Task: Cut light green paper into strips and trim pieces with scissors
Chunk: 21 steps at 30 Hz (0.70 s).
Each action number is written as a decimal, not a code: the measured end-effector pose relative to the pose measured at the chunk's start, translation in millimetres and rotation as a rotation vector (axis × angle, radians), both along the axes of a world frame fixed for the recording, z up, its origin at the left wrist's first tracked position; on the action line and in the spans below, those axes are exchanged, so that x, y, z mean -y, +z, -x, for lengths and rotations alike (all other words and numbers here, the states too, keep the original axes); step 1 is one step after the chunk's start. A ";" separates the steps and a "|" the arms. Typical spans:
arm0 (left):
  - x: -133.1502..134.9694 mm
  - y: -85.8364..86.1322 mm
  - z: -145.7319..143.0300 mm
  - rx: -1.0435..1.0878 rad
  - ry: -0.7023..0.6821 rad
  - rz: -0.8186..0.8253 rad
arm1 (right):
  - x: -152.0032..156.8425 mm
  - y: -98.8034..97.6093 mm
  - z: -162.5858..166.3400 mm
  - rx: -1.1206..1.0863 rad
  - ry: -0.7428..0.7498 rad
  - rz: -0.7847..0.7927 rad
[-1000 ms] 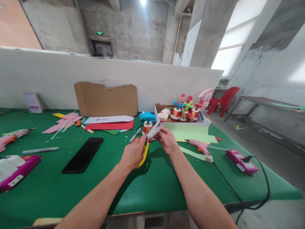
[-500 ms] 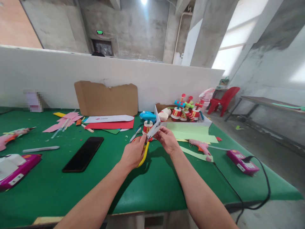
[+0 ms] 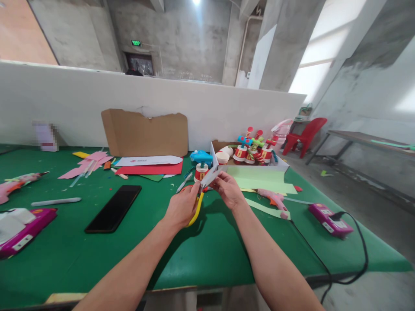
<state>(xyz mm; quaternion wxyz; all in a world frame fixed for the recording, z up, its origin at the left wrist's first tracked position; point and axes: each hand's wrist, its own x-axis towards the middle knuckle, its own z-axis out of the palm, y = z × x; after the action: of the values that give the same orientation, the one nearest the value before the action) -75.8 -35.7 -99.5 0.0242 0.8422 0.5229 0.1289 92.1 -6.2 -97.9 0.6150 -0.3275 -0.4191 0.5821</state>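
Note:
My left hand point(image 3: 182, 206) is closed on a pair of scissors with a yellow handle point(image 3: 196, 212). Their blades point away from me, up against a small piece of white paper point(image 3: 210, 176). The fingers of my right hand point(image 3: 229, 190) pinch the far right side of that paper. Just behind the paper stands a red and white paper cup point(image 3: 201, 171) with a dark green coiled strip on top. Where exactly the blades meet the paper is hard to make out.
A box point(image 3: 282, 167) of decorated cups stands at the back right, near green paper point(image 3: 259, 178). Right of my hands lie a pink glue gun point(image 3: 274, 198) and a corded power strip point(image 3: 330, 220). A phone point(image 3: 113, 209) and coloured paper point(image 3: 152, 168) lie leftward.
Both hands stay almost in place. The gap that showed around the scissor blades and the white paper looks narrower now.

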 end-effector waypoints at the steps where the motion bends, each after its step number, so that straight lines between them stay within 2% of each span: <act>1: -0.1 -0.2 0.0 -0.001 0.001 0.000 | 0.1 0.2 0.1 -0.001 0.002 0.002; 21: 0.0 -0.2 -0.1 -0.001 0.007 0.004 | 0.1 -0.8 -0.7 -0.012 0.000 0.015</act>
<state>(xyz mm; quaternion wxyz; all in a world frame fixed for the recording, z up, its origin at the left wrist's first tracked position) -75.8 -35.6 -99.7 0.0252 0.8405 0.5261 0.1274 92.9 -6.4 -98.8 0.6149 -0.3285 -0.4113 0.5872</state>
